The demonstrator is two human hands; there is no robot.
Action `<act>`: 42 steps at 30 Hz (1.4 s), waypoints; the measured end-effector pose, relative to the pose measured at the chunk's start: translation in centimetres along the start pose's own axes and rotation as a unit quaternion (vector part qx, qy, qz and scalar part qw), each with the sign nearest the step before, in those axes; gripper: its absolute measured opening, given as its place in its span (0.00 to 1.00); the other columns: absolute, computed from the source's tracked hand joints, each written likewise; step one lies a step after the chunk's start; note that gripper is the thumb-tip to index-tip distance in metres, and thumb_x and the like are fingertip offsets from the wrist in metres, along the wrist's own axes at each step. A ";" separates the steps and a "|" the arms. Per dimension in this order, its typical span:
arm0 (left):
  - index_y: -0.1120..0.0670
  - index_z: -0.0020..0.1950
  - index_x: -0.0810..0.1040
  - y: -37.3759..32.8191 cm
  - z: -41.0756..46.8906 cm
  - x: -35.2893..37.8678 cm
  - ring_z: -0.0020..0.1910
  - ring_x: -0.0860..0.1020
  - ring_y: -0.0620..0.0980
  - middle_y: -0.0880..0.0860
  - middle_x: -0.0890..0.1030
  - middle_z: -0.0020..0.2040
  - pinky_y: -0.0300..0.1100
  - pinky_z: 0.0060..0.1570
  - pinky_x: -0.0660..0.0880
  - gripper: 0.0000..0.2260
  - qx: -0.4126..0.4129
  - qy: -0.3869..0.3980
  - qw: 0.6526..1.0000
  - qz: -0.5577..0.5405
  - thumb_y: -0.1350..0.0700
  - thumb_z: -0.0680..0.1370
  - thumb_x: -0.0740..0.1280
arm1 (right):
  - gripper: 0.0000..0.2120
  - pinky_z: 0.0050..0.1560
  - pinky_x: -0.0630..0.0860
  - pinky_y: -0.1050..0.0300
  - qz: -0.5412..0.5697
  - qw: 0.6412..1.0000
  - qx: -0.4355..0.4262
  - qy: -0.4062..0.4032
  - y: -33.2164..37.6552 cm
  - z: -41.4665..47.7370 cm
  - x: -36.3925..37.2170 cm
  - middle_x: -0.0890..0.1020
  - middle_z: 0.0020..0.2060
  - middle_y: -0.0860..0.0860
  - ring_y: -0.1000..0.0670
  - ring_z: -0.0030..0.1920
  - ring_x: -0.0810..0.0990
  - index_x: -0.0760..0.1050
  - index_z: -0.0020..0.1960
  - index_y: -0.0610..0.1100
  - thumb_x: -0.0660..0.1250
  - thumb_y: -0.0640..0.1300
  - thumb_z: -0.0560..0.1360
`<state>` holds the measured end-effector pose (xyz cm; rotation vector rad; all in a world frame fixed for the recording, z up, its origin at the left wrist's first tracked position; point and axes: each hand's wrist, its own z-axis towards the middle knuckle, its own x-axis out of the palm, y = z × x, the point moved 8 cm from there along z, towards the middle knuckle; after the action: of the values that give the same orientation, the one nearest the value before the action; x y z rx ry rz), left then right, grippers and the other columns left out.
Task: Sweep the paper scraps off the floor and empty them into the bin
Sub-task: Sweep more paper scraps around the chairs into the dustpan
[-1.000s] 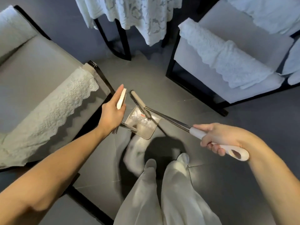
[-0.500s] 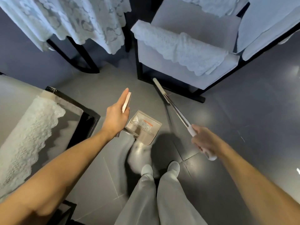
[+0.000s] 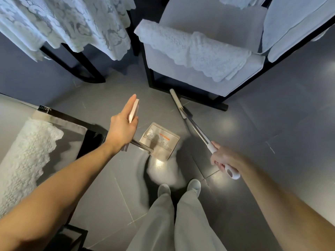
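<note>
The left hand [image 3: 123, 129], at centre frame, pinches the flat top of the beige plastic long-handled dustpan [image 3: 161, 142], with the fingers laid straight along the grip and the thumb across it. The pan hangs just below the hand and appears to be clear of the dark grey tiled floor [image 3: 272, 124]. Pale crumpled shapes in the pan's back corner look like the white paper scraps [image 3: 150, 133]. I see no others on the tiles, and no bin is in view.

The right hand [image 3: 223, 160], at lower right, is clenched round the white grip of the metal-shafted broom [image 3: 195, 129]. The broom's narrow head lies at upper centre, just beside the black frame of the grey upholstered armchair [image 3: 217, 20].

**Risks, as I judge them**
- The pan swings from a loose fingertip hold. If it tips forward on the way to the bin, the light scraps could slide out over the lip.
- Since the bin is out of sight, the carry means turning among furniture. The trailing broom head could catch the chair frame, or snag the white lace cloth [image 3: 195, 51] draped over the chair's arm.
- The pan hangs close to the person's pale shoes [image 3: 194, 184], and a knee could knock it.

**Writing**
- An orange label [image 3: 164, 137] sits inside the pan, but its print is too small to read.
- A small tag [image 3: 44, 108] on the black frame at left carries lettering I cannot make out.
</note>
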<state>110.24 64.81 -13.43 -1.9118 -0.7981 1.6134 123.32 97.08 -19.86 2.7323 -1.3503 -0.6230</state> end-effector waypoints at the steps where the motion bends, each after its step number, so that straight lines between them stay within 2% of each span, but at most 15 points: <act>1: 0.36 0.76 0.56 0.0 0.1 -0.1 0.37 0.75 0.40 0.46 0.73 0.55 0.19 0.30 0.67 0.30 -0.002 0.000 1.000 -0.002 0.59 0.80 0.64 | 0.40 0.31 0.71 0.57 -0.025 1.000 0.002 0.004 -0.3 -0.7 -0.1 0.77 0.28 0.42 0.50 0.23 0.70 0.53 0.78 0.55 0.62 0.33 0.72; 5: 0.35 0.75 0.56 0.1 -0.3 0.0 0.39 0.78 0.46 0.51 0.74 0.65 0.28 0.35 0.73 0.31 0.001 0.004 1.000 -0.017 0.59 0.80 0.64 | 0.40 0.28 0.69 0.59 -0.072 0.996 0.004 0.044 -1.7 -4.2 0.8 0.78 0.34 0.43 0.52 0.25 0.69 0.53 0.77 0.59 0.60 0.31 0.72; 10: 0.35 0.76 0.57 -0.8 -1.7 0.4 0.46 0.80 0.54 0.53 0.71 0.69 0.48 0.47 0.80 0.31 0.013 0.008 1.000 -0.028 0.59 0.80 0.65 | 0.39 0.20 0.64 0.63 -0.038 0.996 -0.004 0.084 -4.3 -8.6 1.7 0.71 0.25 0.48 0.54 0.21 0.64 0.57 0.76 0.59 0.58 0.28 0.73; 11: 0.35 0.76 0.57 -0.9 -2.0 0.5 0.46 0.80 0.55 0.53 0.71 0.69 0.47 0.47 0.81 0.31 0.013 0.012 0.999 -0.032 0.59 0.80 0.65 | 0.39 0.20 0.63 0.63 0.001 0.996 -0.003 0.091 -5.0 -9.4 1.4 0.70 0.26 0.48 0.55 0.21 0.64 0.58 0.76 0.58 0.59 0.28 0.73; 14: 0.33 0.74 0.58 -1.8 -3.1 1.3 0.35 0.79 0.47 0.50 0.73 0.64 0.30 0.33 0.76 0.31 0.023 0.030 0.998 -0.043 0.60 0.80 0.65 | 0.39 0.19 0.64 0.63 0.100 0.991 -0.008 0.093 -7.6 -11.1 0.8 0.70 0.25 0.48 0.55 0.20 0.64 0.59 0.76 0.58 0.61 0.27 0.73; 17: 0.31 0.73 0.59 -4.1 -4.6 3.0 0.34 0.79 0.41 0.47 0.72 0.62 0.28 0.30 0.74 0.31 0.047 0.059 0.996 -0.042 0.60 0.80 0.65 | 0.39 0.19 0.64 0.63 0.115 0.992 -0.016 0.058 -10.4 -12.2 0.6 0.71 0.23 0.48 0.55 0.20 0.65 0.60 0.75 0.59 0.61 0.27 0.73; 21: 0.31 0.73 0.58 -8.9 -6.9 5.9 0.48 0.80 0.52 0.50 0.71 0.69 0.47 0.47 0.81 0.31 0.088 0.083 0.992 -0.022 0.59 0.80 0.65 | 0.39 0.19 0.62 0.65 0.182 0.982 -0.019 0.048 -14.5 -13.3 -0.6 0.69 0.24 0.47 0.55 0.19 0.63 0.58 0.76 0.58 0.61 0.27 0.74; 25: 0.34 0.74 0.58 -14.3 -9.6 9.9 0.47 0.77 0.36 0.42 0.70 0.65 0.40 0.43 0.81 0.31 0.134 0.101 0.986 -0.017 0.60 0.79 0.64 | 0.38 0.19 0.61 0.67 0.228 0.973 -0.002 0.041 -20.7 -14.5 -3.1 0.66 0.23 0.48 0.55 0.18 0.62 0.56 0.77 0.57 0.61 0.28 0.75; 30: 0.35 0.76 0.56 -21.4 -12.9 17.6 0.63 0.75 0.61 0.51 0.68 0.73 0.59 0.57 0.77 0.31 0.149 0.142 0.978 0.020 0.59 0.80 0.63 | 0.35 0.18 0.61 0.68 0.280 0.960 0.025 0.017 -30.8 -16.4 -6.6 0.66 0.20 0.49 0.56 0.16 0.62 0.60 0.75 0.56 0.61 0.28 0.76; 32: 0.39 0.77 0.56 -24.6 -13.7 20.9 0.64 0.74 0.62 0.50 0.67 0.74 0.55 0.65 0.72 0.29 0.154 0.142 0.978 0.023 0.58 0.81 0.63 | 0.31 0.18 0.61 0.68 0.314 0.949 0.023 0.008 -34.8 -17.0 -7.8 0.65 0.19 0.50 0.56 0.16 0.62 0.63 0.73 0.53 0.60 0.28 0.77; 33: 0.41 0.77 0.57 -26.3 -14.0 22.5 0.67 0.72 0.60 0.49 0.67 0.74 0.48 0.69 0.66 0.29 0.162 0.138 0.977 0.021 0.59 0.80 0.63 | 0.28 0.18 0.60 0.68 0.332 0.943 0.021 0.002 -36.7 -17.3 -8.3 0.65 0.18 0.50 0.57 0.16 0.62 0.64 0.72 0.51 0.60 0.29 0.77; 35: 0.44 0.78 0.58 -29.8 -14.6 25.5 0.72 0.67 0.55 0.49 0.67 0.74 0.35 0.67 0.57 0.29 0.179 0.140 0.974 0.019 0.59 0.80 0.64 | 0.24 0.18 0.60 0.68 0.356 0.934 0.015 -0.020 -40.0 -17.6 -9.4 0.65 0.17 0.50 0.56 0.16 0.61 0.64 0.71 0.44 0.60 0.30 0.78; 38: 0.39 0.77 0.56 -34.8 -15.4 30.1 0.69 0.70 0.57 0.50 0.69 0.73 0.45 0.70 0.63 0.29 0.192 0.166 0.967 0.016 0.58 0.80 0.64 | 0.24 0.17 0.61 0.67 0.416 0.907 0.003 -0.065 -43.9 -17.4 -11.7 0.66 0.18 0.50 0.56 0.16 0.62 0.61 0.72 0.39 0.60 0.30 0.78; 40: 0.36 0.76 0.58 -38.8 -16.1 33.5 0.67 0.73 0.57 0.42 0.68 0.71 0.54 0.67 0.69 0.30 0.212 0.196 0.957 -0.021 0.58 0.80 0.64 | 0.24 0.18 0.62 0.66 0.466 0.880 0.005 -0.092 -46.8 -17.0 -13.8 0.66 0.21 0.48 0.56 0.16 0.63 0.61 0.72 0.39 0.60 0.30 0.78; 42: 0.36 0.75 0.59 -42.3 -16.7 35.5 0.68 0.72 0.52 0.30 0.64 0.67 0.53 0.67 0.70 0.30 0.253 0.208 0.944 -0.035 0.60 0.79 0.64 | 0.24 0.18 0.63 0.64 0.484 0.865 0.004 -0.129 -48.4 -16.6 -15.6 0.67 0.23 0.47 0.54 0.18 0.64 0.62 0.72 0.39 0.61 0.30 0.77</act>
<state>126.37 119.62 -5.09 -1.7239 -0.2392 1.1603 157.53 136.77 -9.05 1.5951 -2.4454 -0.8440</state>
